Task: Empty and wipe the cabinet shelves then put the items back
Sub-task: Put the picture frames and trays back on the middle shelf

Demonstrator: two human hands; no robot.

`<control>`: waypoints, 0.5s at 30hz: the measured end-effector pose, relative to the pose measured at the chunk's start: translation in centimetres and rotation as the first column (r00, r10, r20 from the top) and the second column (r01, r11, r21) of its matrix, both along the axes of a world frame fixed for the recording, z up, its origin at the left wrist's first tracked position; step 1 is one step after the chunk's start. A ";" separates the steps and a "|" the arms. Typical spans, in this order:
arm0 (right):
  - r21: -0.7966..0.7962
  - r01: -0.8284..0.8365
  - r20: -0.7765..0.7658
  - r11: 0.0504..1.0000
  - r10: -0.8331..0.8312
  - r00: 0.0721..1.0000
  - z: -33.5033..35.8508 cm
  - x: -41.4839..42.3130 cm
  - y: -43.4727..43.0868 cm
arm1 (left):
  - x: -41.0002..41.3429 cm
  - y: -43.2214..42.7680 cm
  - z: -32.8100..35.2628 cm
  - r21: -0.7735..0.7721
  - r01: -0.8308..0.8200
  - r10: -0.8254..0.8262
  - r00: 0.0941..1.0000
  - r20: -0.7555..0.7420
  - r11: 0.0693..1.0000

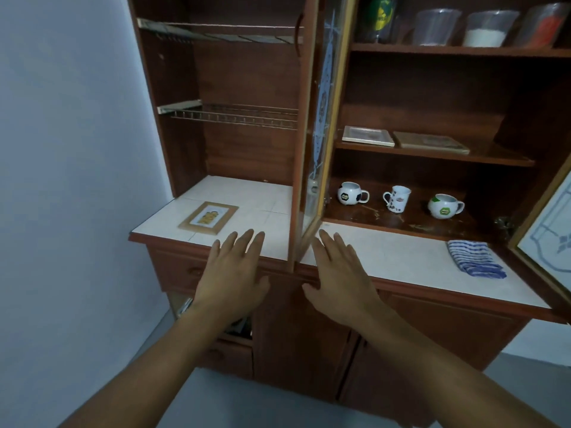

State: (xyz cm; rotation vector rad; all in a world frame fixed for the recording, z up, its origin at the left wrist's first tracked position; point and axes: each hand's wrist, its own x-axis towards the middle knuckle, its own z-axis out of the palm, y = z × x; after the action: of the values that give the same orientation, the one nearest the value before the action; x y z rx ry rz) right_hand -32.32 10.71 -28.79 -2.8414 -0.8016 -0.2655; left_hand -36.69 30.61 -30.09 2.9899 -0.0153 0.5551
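- Brown wooden cabinet (247,81) stands open.
- Both hands, left (233,273) and right (340,282), are flat and hold nothing.
- Three mugs (397,199) sit on a shelf (386,222).
- Striped cloth (474,257) lies on the white surface (401,257).

Reddish-brown wood throughout the cabinet (247,88), with white tiles for its counter (401,257) and gold-coloured wire for the racks (234,114). Pale blue line pattern on the glass door (321,118), edged in yellow-tan. Blue-and-white stripes across the cloth (475,257). Tan picture frame (208,217) around a yellow image on white. Three white mugs: the football mug (350,193) patched in black, the tall mug (397,199) dotted brown, the round mug (443,205) marked green. Pale blue-grey wall (77,149).
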 end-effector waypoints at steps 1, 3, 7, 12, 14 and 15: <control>0.001 -0.015 0.007 1.000 0.015 1.000 0.0 -0.3 0.7 | -0.4 0.7 0.0 -0.001 -0.015 0.015 1.000 -0.007 1.000; 0.003 -0.041 0.020 0.999 0.040 0.999 0.0 -0.8 2.8 | -1.3 2.5 0.2 -0.008 -0.034 0.034 0.999 -0.008 0.999; 0.016 -0.043 -0.002 0.999 0.043 0.999 -0.2 -1.5 7.0 | -2.2 6.8 0.2 -0.003 -0.047 0.047 0.999 0.010 0.999; 0.038 -0.032 -0.016 0.999 0.033 0.999 -0.3 -2.6 13.6 | -3.4 13.7 0.7 0.037 -0.053 0.053 0.999 0.013 0.998; 0.037 -0.029 -0.028 0.999 0.030 0.999 -0.4 -3.0 15.9 | -3.8 16.1 0.5 0.052 -0.062 0.061 0.998 0.009 0.997; 0.035 -0.027 -0.029 0.999 0.028 0.999 -0.5 -3.1 16.8 | -3.9 17.2 0.5 0.059 -0.066 0.066 0.998 0.005 0.996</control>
State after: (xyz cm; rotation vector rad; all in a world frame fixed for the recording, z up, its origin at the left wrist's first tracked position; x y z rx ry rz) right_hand -35.39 27.54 -29.25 -2.7934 -0.8224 -0.2308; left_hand -40.60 47.79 -29.57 3.0566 0.0687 0.5756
